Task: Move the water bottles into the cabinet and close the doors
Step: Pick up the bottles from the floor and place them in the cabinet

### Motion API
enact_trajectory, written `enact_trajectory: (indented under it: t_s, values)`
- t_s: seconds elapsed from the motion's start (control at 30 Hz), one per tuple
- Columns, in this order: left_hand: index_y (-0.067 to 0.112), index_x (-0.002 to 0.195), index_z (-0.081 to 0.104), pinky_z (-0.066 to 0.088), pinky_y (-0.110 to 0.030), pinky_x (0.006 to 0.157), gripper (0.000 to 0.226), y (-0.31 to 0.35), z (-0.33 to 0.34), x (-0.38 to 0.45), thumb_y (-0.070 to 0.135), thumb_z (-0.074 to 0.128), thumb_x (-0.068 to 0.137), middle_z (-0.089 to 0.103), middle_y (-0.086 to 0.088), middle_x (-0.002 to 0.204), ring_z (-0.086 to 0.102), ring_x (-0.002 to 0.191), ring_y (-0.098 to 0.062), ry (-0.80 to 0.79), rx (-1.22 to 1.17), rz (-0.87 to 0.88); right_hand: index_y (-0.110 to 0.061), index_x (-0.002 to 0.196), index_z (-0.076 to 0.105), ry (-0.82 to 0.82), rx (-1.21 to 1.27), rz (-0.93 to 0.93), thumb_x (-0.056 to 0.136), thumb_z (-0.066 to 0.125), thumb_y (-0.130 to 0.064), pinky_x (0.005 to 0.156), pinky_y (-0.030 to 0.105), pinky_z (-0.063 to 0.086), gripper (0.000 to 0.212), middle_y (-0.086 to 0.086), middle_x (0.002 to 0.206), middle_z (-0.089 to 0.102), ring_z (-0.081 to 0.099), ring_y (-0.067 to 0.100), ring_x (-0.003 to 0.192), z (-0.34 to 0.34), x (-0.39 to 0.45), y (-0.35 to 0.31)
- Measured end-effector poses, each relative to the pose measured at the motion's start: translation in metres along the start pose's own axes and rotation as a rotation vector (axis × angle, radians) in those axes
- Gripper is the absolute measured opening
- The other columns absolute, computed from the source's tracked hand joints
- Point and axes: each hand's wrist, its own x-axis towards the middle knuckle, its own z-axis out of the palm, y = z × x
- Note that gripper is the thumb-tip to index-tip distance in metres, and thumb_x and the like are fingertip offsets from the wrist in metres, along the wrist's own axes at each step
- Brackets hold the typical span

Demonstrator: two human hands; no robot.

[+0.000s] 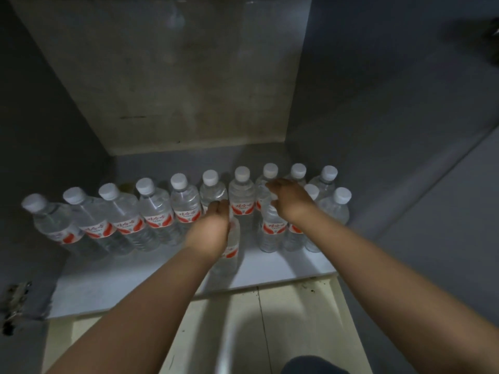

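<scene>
Several clear water bottles with white caps and red labels stand in a row (158,209) on the cabinet shelf (113,282). My left hand (212,228) grips the top of a bottle (229,255) standing in front of the row, and the hand covers its cap. My right hand (289,198) grips the top of another bottle (272,230) in a second row at the right. Both bottles are upright on the shelf.
The cabinet's grey side walls (378,117) and stained back panel (175,76) enclose the shelf. A door hinge (14,300) sits at the lower left edge. Pale floor tiles (256,333) lie below the shelf's front edge. The shelf front left is bare.
</scene>
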Motion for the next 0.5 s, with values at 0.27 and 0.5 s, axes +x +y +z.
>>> enact_trajectory:
  t_s: [0.27,0.5]
  values:
    - [0.002,0.143,0.020,0.045,-0.041,0.093,0.045,0.045,0.008,0.038,0.016,0.032,0.102,0.038,-0.021,0.140,0.054,0.118,-0.035,0.006,-0.041,-0.038,-0.014,0.150,0.007,0.077,0.115,-0.063,0.100,0.037,-0.007,0.116,0.019,0.007,0.059,0.003,0.161,-0.001,0.007,0.016,0.148,0.018,-0.003,0.008]
    - [0.006,0.145,0.021,0.043,-0.038,0.100,0.050,0.044,0.008,0.046,0.024,0.036,0.101,0.035,-0.017,0.147,0.049,0.126,-0.031,0.020,-0.118,-0.061,-0.015,0.150,0.007,0.090,0.166,-0.104,0.100,0.035,-0.005,0.118,0.018,0.007,0.058,0.002,0.161,-0.002,0.003,0.015,0.148,0.023,-0.003,0.015]
